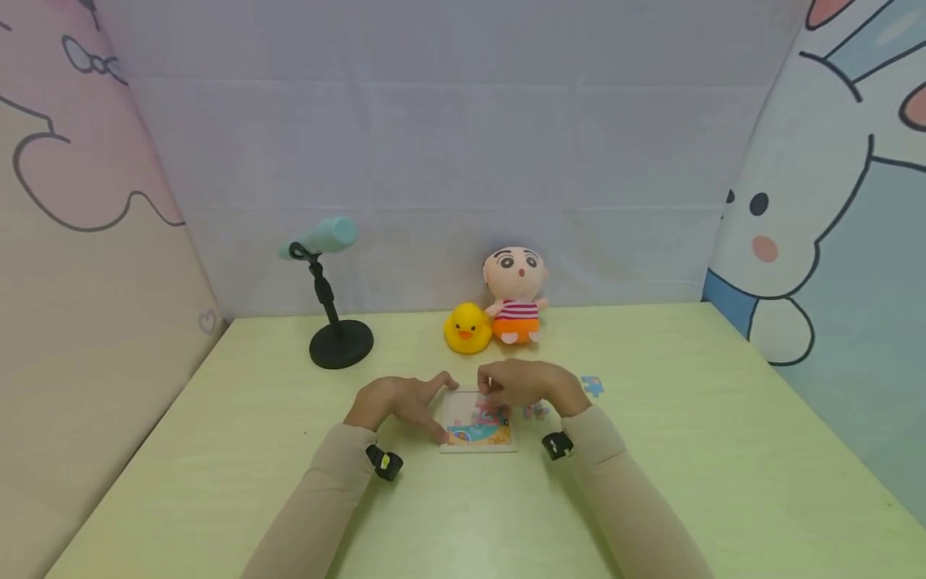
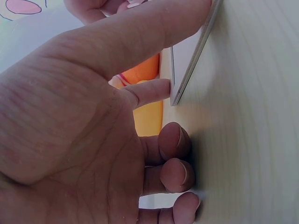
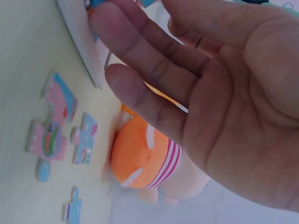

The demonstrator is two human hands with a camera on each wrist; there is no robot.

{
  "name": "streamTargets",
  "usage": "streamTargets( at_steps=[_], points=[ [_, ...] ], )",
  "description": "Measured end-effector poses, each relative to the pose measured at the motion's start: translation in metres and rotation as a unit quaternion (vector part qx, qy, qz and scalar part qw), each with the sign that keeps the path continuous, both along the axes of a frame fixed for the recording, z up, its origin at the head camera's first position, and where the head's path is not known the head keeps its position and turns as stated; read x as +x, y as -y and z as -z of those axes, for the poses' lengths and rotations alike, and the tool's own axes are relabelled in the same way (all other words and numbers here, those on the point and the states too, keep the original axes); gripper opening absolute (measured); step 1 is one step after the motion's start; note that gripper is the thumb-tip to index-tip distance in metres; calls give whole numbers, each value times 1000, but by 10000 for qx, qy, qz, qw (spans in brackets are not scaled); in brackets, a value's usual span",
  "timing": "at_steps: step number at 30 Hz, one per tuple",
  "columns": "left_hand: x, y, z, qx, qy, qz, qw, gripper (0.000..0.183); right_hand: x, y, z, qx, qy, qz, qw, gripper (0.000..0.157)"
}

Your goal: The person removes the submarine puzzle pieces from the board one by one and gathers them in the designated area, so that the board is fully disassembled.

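A pale yellow-green bench (image 1: 745, 450) fills the lower view, and a person's two forearms reach in from below. Towards 10 o'clock from the centre stands a black stand (image 1: 342, 344) bearing a mint-green cylinder (image 1: 325, 236); just past 12 o'clock sits a plush doll (image 1: 515, 296) in orange shorts. The left hand (image 1: 401, 400) is at the 9 o'clock side of a shallow puzzle tray (image 1: 479, 449), thumb and index finger spread apart and touching its edge, the other fingers loosely bent. The right hand (image 1: 524, 381) hangs over the tray's 1 o'clock corner, fingertips drawn together, seemingly pinching a puzzle piece (image 3: 148, 2). The key relation: the tray's pale, unfilled upper part lies at 8 o'clock from the right hand, the nearer of the two; the tray looks almost square, so no long axis stands out. A yellow duck (image 1: 468, 330) sits at 12 o'clock, beside the doll. Smallest are loose pieces: a pink group (image 1: 537, 410) at 3 o'clock from the tray, and a blue piece (image 1: 592, 386) farther out, between 2 and 3. The fingers hide the tray's upper right corner; the pinched piece is cut off, its shape unreadable.
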State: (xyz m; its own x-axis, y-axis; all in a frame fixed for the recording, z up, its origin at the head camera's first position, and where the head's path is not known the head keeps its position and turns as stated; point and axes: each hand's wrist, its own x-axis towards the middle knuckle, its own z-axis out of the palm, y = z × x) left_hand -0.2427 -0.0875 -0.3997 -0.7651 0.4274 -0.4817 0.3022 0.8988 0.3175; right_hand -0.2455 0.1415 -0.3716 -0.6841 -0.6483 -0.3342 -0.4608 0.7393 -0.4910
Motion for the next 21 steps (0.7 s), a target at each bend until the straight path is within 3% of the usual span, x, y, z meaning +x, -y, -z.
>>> streamTargets(
  at_steps=[14, 21],
  points=[
    [3, 0, -3, 83, 58, 21, 9999, 80, -3, -31, -10, -671, 938, 365, 9927, 16],
    [2, -1, -4, 105, 68, 4, 9999, 81, -7, -52, -14, -475, 682, 486, 9954, 16]
  ],
)
